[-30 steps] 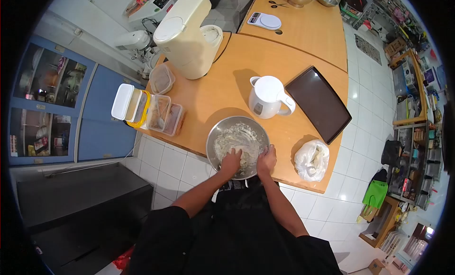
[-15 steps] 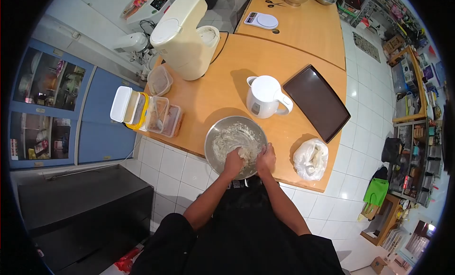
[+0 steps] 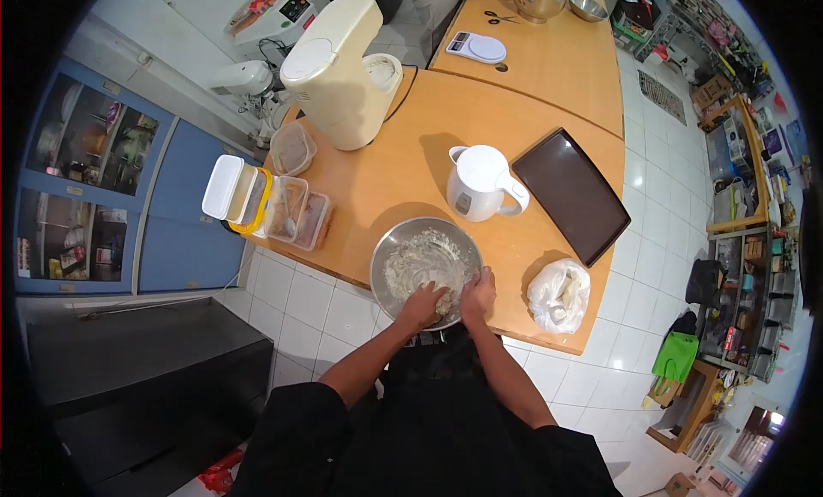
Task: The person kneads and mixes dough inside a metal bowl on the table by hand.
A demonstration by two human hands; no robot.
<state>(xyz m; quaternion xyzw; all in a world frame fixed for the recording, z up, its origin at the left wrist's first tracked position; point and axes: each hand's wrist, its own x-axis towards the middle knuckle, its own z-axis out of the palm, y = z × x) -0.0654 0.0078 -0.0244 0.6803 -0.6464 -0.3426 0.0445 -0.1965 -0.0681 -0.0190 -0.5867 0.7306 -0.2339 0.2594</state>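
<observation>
A steel mixing bowl (image 3: 386, 231) stands at the near edge of the wooden table with pale, sticky dough (image 3: 420, 261) smeared over its inside. My left hand (image 3: 423, 306) is down in the bowl near its closest side, fingers curled into a lump of the dough; the fingertips are partly hidden. Wrapped over the bowl's right rim is my right hand (image 3: 477, 295), thumb and fingers gripping it. Behind the bowl stands a white electric kettle (image 3: 480, 176). To the right sits a white plastic bag (image 3: 559, 296), bunched open at the top.
A dark baking tray (image 3: 573, 195) lies at the right of the table (image 3: 386, 188). Plastic tubs (image 3: 293, 148) and a cream stand mixer (image 3: 334, 77) are on the left. Farther back are a kitchen scale (image 3: 477, 47), scissors (image 3: 501, 18) and metal bowls (image 3: 588, 7).
My left hand has moved down and toward me inside the bowl, drawing dough to the near side. My right hand stays on the rim. The view has shifted slightly.
</observation>
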